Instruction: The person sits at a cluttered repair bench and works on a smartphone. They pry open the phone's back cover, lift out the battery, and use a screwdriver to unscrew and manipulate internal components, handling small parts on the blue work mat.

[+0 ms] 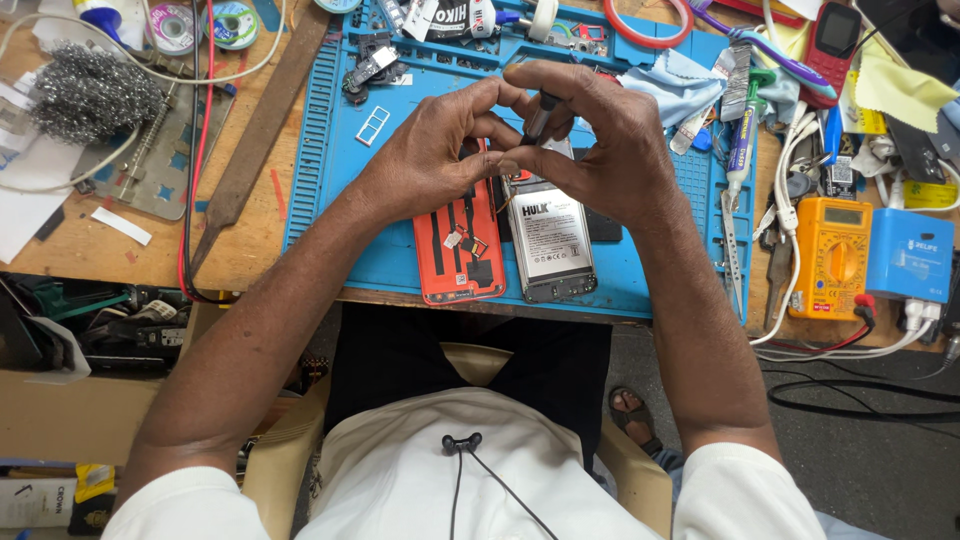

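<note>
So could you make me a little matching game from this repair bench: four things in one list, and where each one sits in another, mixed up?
Things:
1. opened phone
2. orange back cover
3. yellow multimeter
4. steel wool

Places:
a. far left of the bench, beside a metal plate
b. on the blue mat, under the left hand
c. right of the mat, next to a blue box
d. on the mat, under the right hand

Pairs: 1-d, 2-b, 3-c, 4-a
</note>
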Motion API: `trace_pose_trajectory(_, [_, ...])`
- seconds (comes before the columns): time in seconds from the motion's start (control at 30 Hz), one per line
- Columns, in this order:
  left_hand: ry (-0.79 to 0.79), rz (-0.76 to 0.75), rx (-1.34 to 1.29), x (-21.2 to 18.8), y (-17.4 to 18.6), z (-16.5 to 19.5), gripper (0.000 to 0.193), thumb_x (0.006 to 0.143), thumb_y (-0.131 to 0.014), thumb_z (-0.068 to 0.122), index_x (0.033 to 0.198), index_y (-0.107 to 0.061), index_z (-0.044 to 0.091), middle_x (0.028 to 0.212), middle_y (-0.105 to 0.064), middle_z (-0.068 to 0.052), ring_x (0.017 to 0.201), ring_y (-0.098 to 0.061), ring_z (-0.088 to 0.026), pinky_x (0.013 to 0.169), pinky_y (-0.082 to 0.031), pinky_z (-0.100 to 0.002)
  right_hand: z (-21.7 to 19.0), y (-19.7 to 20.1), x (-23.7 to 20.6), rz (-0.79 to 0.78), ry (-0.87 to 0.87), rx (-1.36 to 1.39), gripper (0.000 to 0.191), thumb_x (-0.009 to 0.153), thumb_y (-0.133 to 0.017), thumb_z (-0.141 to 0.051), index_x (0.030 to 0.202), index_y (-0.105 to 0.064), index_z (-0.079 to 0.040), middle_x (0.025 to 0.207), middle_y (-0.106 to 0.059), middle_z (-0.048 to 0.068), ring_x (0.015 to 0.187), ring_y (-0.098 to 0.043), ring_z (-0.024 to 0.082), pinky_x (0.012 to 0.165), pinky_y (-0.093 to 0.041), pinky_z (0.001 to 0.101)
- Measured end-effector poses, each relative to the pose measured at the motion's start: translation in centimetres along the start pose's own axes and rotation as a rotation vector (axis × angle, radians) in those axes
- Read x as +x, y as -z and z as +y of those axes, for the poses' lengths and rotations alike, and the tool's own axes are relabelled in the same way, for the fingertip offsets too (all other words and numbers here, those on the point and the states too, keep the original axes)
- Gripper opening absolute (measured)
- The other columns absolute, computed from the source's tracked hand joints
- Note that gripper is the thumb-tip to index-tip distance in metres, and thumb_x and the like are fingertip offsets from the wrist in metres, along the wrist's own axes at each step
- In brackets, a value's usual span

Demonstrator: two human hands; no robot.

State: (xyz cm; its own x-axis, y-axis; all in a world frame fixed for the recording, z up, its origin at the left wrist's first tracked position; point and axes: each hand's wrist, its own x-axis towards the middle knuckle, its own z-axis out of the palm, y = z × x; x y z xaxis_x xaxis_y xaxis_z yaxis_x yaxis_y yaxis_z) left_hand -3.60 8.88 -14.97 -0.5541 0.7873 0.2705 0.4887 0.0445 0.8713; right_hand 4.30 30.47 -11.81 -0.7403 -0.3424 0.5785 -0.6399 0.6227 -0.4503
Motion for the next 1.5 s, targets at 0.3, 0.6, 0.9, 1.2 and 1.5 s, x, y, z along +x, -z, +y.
trace_pose_trajectory(0.3, [0.049,0.035,-0.055,0.3,0.1,0.9,0.057,0.084,-0.088,0.011,0.13,-0.054,0.007,0.097,-0.08,-0.003,0.093,-0.079,-0.015,0.082,-0.061,-0.033,-0.7,1.1,0.4,-0.114,0.037,0.146,0.072,0.088,-0.091,-0.001,0.149,-0.053,-0.009,0.131,-0.069,0.009,0.108,-0.074,0.018,0.093,-0.065,0.03])
trace_pose_trajectory(0.6, [0.048,0.036,-0.133,0.6,0.3,1.5,0.06,0.08,-0.086,0.013,0.129,-0.052,0.01,0.087,-0.076,0.003,0.083,-0.078,-0.008,0.076,-0.062,-0.028,-1.4,1.2,0.7,-0.119,-0.061,0.142,0.081,0.08,-0.088,0.005,0.151,-0.051,-0.008,0.133,-0.066,0.01,0.106,-0.073,0.019,0.094,-0.063,0.0327])
trace_pose_trajectory(0.9, [-0.058,0.091,0.134,-1.2,1.9,1.9,0.022,0.092,-0.081,0.008,0.109,-0.068,0.007,0.096,-0.071,-0.003,0.088,-0.072,-0.013,0.075,-0.06,-0.029,-0.6,1.7,-0.2,-0.067,-0.073,0.377,0.069,0.1,-0.075,0.019,0.155,-0.041,-0.007,0.121,-0.071,0.01,0.118,-0.074,0.016,0.102,-0.066,0.0292])
trace_pose_trajectory(1.2, [-0.118,0.147,0.456,-2.6,1.0,1.7,0.038,0.082,-0.086,0.019,0.115,-0.071,0.006,0.101,-0.071,-0.005,0.094,-0.062,-0.024,0.085,-0.051,-0.041,-0.3,1.3,-0.1,0.047,-0.091,0.258,0.066,0.1,-0.076,0.019,0.152,-0.045,-0.005,0.115,-0.069,0.009,0.114,-0.074,0.016,0.098,-0.066,0.0281])
trace_pose_trajectory(1.5, [-0.125,0.154,0.708,-1.0,-0.7,2.9,0.05,0.077,-0.085,0.036,0.113,-0.071,0.005,0.099,-0.067,-0.007,0.095,-0.058,-0.027,0.081,-0.042,-0.044,1.1,2.0,-0.4,0.19,-0.127,0.221,0.063,0.107,-0.077,0.018,0.154,-0.043,-0.008,0.118,-0.07,0.011,0.114,-0.075,0.016,0.097,-0.067,0.0285])
